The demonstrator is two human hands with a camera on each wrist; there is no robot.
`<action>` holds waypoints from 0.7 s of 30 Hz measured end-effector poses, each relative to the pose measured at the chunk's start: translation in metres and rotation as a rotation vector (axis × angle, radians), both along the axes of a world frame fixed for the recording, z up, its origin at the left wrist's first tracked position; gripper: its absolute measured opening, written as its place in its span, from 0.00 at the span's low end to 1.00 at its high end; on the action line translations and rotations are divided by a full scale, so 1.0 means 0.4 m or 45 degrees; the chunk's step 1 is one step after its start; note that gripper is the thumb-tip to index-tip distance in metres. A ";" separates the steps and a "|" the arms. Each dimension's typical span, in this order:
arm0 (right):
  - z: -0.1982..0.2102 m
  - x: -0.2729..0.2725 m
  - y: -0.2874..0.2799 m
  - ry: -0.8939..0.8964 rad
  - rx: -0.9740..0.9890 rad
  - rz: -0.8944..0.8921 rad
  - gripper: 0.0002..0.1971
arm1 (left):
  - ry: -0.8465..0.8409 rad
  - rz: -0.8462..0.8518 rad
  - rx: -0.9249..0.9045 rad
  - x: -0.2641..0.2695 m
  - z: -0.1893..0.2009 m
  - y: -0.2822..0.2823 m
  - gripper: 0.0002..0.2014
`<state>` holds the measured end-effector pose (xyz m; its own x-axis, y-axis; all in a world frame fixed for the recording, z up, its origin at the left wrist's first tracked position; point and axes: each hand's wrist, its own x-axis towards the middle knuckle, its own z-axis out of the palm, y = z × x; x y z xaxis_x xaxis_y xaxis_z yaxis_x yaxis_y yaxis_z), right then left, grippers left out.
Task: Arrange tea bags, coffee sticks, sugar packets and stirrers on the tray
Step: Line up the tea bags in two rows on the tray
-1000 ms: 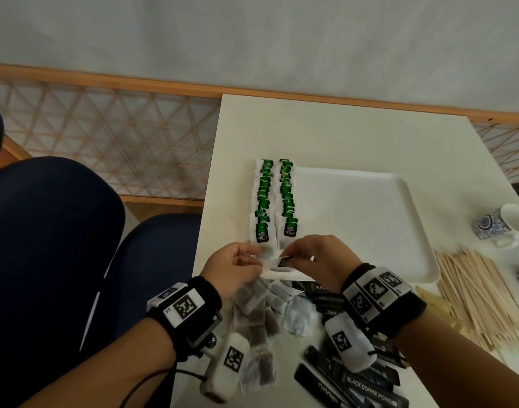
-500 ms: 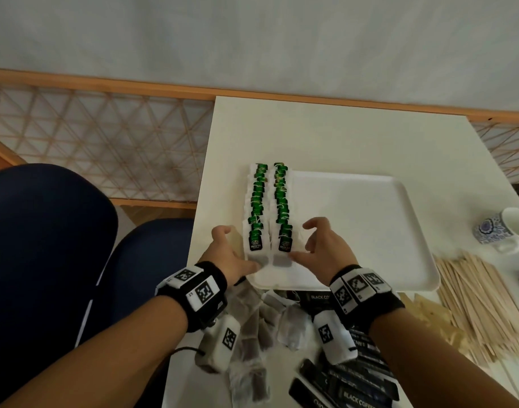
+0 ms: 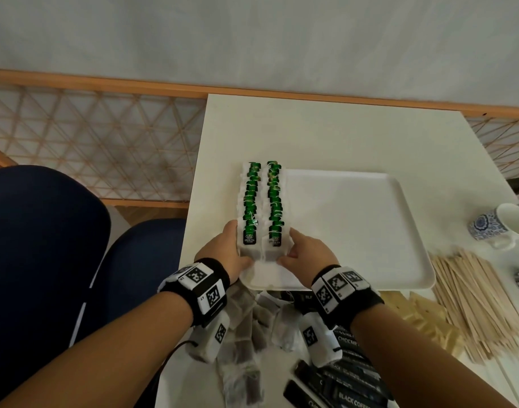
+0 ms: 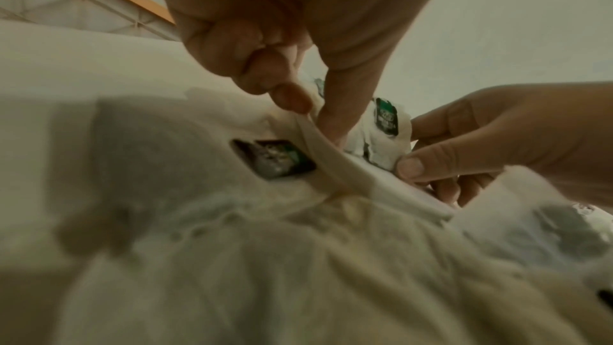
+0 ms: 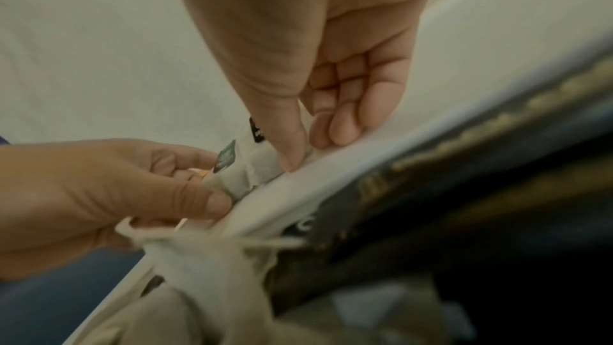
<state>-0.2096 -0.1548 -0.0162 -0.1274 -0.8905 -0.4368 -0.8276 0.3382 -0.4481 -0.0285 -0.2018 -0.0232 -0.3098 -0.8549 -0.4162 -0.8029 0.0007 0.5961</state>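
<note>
A white tray [image 3: 370, 231] lies on the table with two rows of tea bags with green tags [image 3: 251, 195] along its left side. My left hand [image 3: 224, 251] and right hand [image 3: 307, 254] flank the near end of the rows. The left thumb and fingers pinch the outer edge of the nearest left tea bag [image 3: 249, 241]. My right hand [image 4: 409, 146] pinches the nearest right tea bag [image 4: 381, 130] between thumb and fingers. In the right wrist view the right thumb [image 5: 285, 140] presses down on that bag by the tray's rim.
Loose tea bags [image 3: 252, 319] and black coffee sticks [image 3: 349, 387] lie under my wrists in front of the tray. Tan sugar packets [image 3: 423, 313] and wooden stirrers [image 3: 482, 304] sit at the right, with patterned cups [image 3: 499, 228] beyond. Blue chairs [image 3: 46, 260] stand left of the table edge.
A second ago both hands held a tea bag over the tray's near edge. It now lies at the near end of the rows, and the hands have closed in from both sides.
</note>
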 end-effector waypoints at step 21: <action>0.073 0.073 0.244 0.187 -0.053 0.601 0.40 | -0.224 -0.559 -0.061 0.166 0.065 0.289 0.43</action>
<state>-0.1806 -0.0574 0.0131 0.2366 -0.8820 -0.4076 -0.9415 -0.1045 -0.3205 0.0381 -0.0863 0.0026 -0.5743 -0.6784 -0.4582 -0.8094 0.3868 0.4419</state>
